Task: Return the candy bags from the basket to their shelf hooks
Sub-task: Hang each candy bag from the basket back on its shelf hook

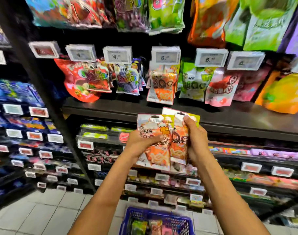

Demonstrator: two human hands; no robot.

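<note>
Head view finds both my hands raised in front of the shelving, sharing a small fan of glossy orange candy bags (159, 150). My left hand (140, 141) grips the front bag, thumb laid across its printed face and the other fingers curled behind it. My right hand (197, 138) wraps round the bags beside it, thumb up near a hang hole. A yellow-green bag edge (195, 118) peeks out behind, though blur keeps me from counting the stack. Matching hung orange bags (163, 85) sit above, under a white price tag (165, 55). The blue plastic basket (138, 211) on the floor below holds more bags. As I judge it, the slippery film is the risk. While I separate one bag, the others may slide free and drop. The hole may also miss the hook tip and shove the hung bags back.
</note>
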